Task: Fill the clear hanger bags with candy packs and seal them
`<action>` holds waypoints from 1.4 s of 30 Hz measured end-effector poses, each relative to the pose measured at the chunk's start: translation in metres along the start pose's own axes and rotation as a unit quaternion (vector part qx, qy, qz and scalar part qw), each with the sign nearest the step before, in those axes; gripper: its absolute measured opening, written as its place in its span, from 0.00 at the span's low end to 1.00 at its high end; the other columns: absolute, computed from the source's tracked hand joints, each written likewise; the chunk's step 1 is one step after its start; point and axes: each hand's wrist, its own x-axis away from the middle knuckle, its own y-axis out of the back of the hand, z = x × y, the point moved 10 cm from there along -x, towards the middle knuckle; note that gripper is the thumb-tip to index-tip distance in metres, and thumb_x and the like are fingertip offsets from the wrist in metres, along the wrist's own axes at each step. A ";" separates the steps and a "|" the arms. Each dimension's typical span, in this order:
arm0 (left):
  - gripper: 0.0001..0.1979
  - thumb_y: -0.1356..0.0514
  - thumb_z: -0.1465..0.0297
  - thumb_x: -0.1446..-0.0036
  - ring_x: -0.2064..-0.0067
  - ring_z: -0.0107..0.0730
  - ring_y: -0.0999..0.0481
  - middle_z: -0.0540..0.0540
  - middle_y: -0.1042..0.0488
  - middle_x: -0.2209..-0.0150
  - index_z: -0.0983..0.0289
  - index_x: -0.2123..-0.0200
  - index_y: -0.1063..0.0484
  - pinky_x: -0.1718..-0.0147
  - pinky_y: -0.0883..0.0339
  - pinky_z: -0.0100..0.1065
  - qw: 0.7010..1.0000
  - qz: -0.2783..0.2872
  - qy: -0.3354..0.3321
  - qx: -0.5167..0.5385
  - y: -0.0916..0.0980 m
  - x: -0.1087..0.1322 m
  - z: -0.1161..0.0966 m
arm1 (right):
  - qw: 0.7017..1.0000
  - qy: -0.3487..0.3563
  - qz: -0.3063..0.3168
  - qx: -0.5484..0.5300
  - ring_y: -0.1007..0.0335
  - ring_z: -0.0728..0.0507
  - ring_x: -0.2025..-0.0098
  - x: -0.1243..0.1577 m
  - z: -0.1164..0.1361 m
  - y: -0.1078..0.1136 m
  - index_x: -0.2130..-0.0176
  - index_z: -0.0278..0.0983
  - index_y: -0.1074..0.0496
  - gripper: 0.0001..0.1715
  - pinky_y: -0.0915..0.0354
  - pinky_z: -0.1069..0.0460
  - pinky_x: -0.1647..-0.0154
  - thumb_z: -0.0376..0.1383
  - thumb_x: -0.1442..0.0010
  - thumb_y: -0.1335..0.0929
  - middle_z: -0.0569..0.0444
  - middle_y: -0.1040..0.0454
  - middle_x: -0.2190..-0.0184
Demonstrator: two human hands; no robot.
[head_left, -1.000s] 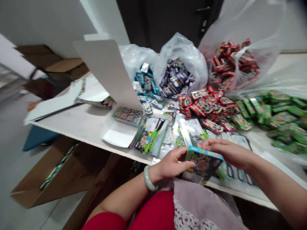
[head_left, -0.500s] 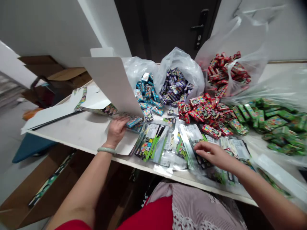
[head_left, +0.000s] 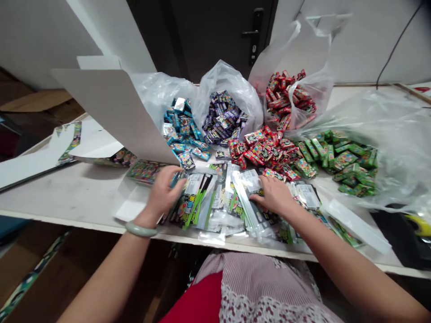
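Note:
My left hand [head_left: 164,193], a pale bangle at its wrist, is over the right side of an open white box [head_left: 111,101] with its flap raised. Its thumb and forefinger stand apart; a bit of blue shows between them, and the other fingers are partly hidden. Colourful printed packs [head_left: 146,171] lie inside the box. On the right, my right hand [head_left: 274,195] rests on clear printed pouches [head_left: 251,208], thumb spread from the fingers. More clear pouches with green and black print [head_left: 193,202] overlap between the hands.
Behind the pouches lie small blue packets [head_left: 183,125], purple packets [head_left: 224,116], red packets [head_left: 261,150] and green packets [head_left: 346,159], partly in clear plastic bags [head_left: 230,76]. White card pieces [head_left: 30,163] lie at left. A white strip [head_left: 358,226] and yellow tape [head_left: 419,224] are at right.
The view has swung right. My left hand has moved right from inside the box to its right side, uncovering the packs there. My right hand has shifted slightly over the pouches.

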 end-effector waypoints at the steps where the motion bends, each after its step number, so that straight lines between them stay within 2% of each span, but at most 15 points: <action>1: 0.12 0.45 0.66 0.39 0.52 0.41 0.28 0.58 0.28 0.55 0.63 0.53 0.33 0.50 0.33 0.42 0.997 0.054 -0.024 0.041 -0.026 0.002 -0.033 | 1.000 -0.010 -0.002 0.004 0.35 0.28 0.47 -0.003 0.002 -0.001 0.43 0.27 0.38 0.44 0.39 0.40 0.48 0.53 0.48 0.29 0.32 0.30 0.50; 4: 0.14 0.42 0.67 0.40 0.48 0.44 0.31 0.60 0.29 0.51 0.63 0.52 0.33 0.47 0.36 0.45 0.961 0.236 -0.110 0.095 -0.108 0.025 -0.118 | 0.997 -0.059 -0.012 -0.053 0.35 0.30 0.47 -0.011 -0.006 -0.004 0.43 0.27 0.38 0.44 0.40 0.42 0.49 0.46 0.52 0.25 0.32 0.31 0.50; 6: 0.17 0.39 0.68 0.43 0.45 0.46 0.34 0.62 0.31 0.49 0.64 0.50 0.33 0.44 0.40 0.49 0.956 0.257 -0.105 0.098 -0.137 0.032 -0.136 | 0.981 -0.099 -0.022 -0.164 0.32 0.34 0.52 -0.014 -0.021 -0.007 0.47 0.30 0.36 0.35 0.39 0.45 0.54 0.39 0.51 0.26 0.38 0.28 0.56; 8: 0.18 0.38 0.68 0.44 0.45 0.46 0.34 0.61 0.30 0.49 0.63 0.50 0.33 0.44 0.40 0.48 0.959 0.243 -0.072 0.125 -0.149 0.030 -0.133 | 0.955 -0.128 -0.026 -0.268 0.29 0.40 0.62 -0.014 -0.038 -0.012 0.53 0.33 0.33 0.23 0.39 0.49 0.61 0.37 0.49 0.29 0.47 0.26 0.65; 12: 0.13 0.40 0.67 0.43 0.49 0.42 0.30 0.58 0.28 0.53 0.62 0.54 0.32 0.47 0.37 0.45 0.960 0.181 0.037 0.210 -0.142 0.015 -0.100 | 0.924 -0.135 -0.036 -0.357 0.36 0.46 0.73 -0.011 -0.060 -0.013 0.67 0.37 0.33 0.08 0.42 0.53 0.70 0.39 0.46 0.33 0.59 0.33 0.78; 16: 0.13 0.40 0.65 0.43 0.49 0.41 0.30 0.59 0.28 0.53 0.63 0.55 0.30 0.47 0.38 0.44 0.943 0.136 0.136 0.272 -0.135 0.011 -0.082 | 0.891 -0.136 -0.074 -0.426 0.38 0.46 0.73 0.003 -0.067 -0.004 0.73 0.38 0.36 0.11 0.42 0.52 0.70 0.43 0.46 0.35 0.58 0.35 0.78; 20: 0.23 0.39 0.63 0.46 0.48 0.41 0.29 0.61 0.29 0.49 0.63 0.47 0.35 0.49 0.36 0.42 0.871 0.132 0.213 0.423 -0.150 0.015 -0.098 | 0.851 -0.146 -0.109 -0.493 0.37 0.46 0.72 0.019 -0.057 0.004 0.70 0.39 0.38 0.17 0.39 0.52 0.70 0.50 0.42 0.40 0.57 0.34 0.76; 23: 0.16 0.42 0.63 0.43 0.55 0.38 0.26 0.59 0.25 0.58 0.64 0.54 0.32 0.55 0.33 0.38 0.815 0.150 0.228 0.511 -0.157 0.011 -0.120 | 0.823 -0.126 -0.120 -0.541 0.36 0.46 0.72 0.027 -0.042 0.013 0.70 0.40 0.39 0.18 0.36 0.51 0.70 0.51 0.40 0.39 0.56 0.33 0.75; 26: 0.10 0.44 0.63 0.42 0.64 0.34 0.28 0.53 0.27 0.68 0.64 0.66 0.32 0.62 0.35 0.35 0.847 0.144 0.217 0.463 -0.141 0.001 -0.124 | 0.837 -0.077 -0.223 -0.495 0.32 0.43 0.66 0.043 -0.040 0.054 0.67 0.39 0.35 0.14 0.33 0.48 0.63 0.47 0.40 0.36 0.52 0.29 0.69; 28: 0.09 0.45 0.65 0.42 0.67 0.32 0.31 0.51 0.30 0.71 0.64 0.70 0.33 0.65 0.37 0.33 0.885 0.191 0.177 0.386 -0.131 -0.005 -0.132 | 0.865 -0.018 -0.308 -0.396 0.31 0.40 0.58 0.058 -0.036 0.092 0.58 0.38 0.33 0.13 0.34 0.44 0.54 0.43 0.40 0.34 0.47 0.27 0.60; 30: 0.09 0.46 0.66 0.40 0.68 0.32 0.32 0.50 0.32 0.72 0.63 0.71 0.34 0.67 0.40 0.33 0.910 0.253 0.113 0.308 -0.123 -0.007 -0.146 | 0.895 0.058 -0.313 -0.312 0.32 0.38 0.51 0.062 -0.019 0.114 0.51 0.39 0.33 0.16 0.37 0.41 0.48 0.40 0.39 0.34 0.44 0.27 0.55; 34: 0.08 0.51 0.69 0.36 0.66 0.33 0.32 0.51 0.31 0.68 0.62 0.65 0.35 0.66 0.42 0.33 0.948 0.249 0.028 0.196 -0.099 -0.018 -0.165 | 0.928 0.128 -0.199 -0.287 0.29 0.40 0.60 0.047 0.010 0.110 0.53 0.39 0.31 0.12 0.32 0.44 0.56 0.37 0.36 0.36 0.49 0.25 0.64; 36: 0.09 0.53 0.70 0.35 0.65 0.34 0.31 0.52 0.30 0.67 0.61 0.63 0.35 0.66 0.42 0.33 0.956 0.238 0.014 0.169 -0.090 -0.024 -0.168 | 0.919 0.140 -0.218 -0.297 0.29 0.41 0.61 0.045 0.014 0.115 0.54 0.40 0.30 0.11 0.32 0.45 0.58 0.37 0.37 0.35 0.50 0.25 0.65; 39: 0.09 0.53 0.69 0.34 0.65 0.34 0.30 0.52 0.29 0.67 0.61 0.63 0.34 0.66 0.41 0.33 0.953 0.260 0.001 0.154 -0.086 -0.025 -0.170 | 0.901 0.143 -0.292 -0.287 0.31 0.39 0.52 0.046 0.008 0.130 0.52 0.39 0.31 0.13 0.34 0.43 0.51 0.36 0.37 0.35 0.46 0.26 0.56; 42: 0.09 0.52 0.69 0.34 0.65 0.34 0.29 0.52 0.28 0.66 0.61 0.63 0.34 0.66 0.40 0.32 0.952 0.274 -0.018 0.135 -0.088 -0.023 -0.172 | 0.910 0.120 -0.268 -0.294 0.30 0.39 0.54 0.037 0.001 0.129 0.53 0.38 0.31 0.13 0.34 0.43 0.52 0.36 0.38 0.34 0.46 0.26 0.57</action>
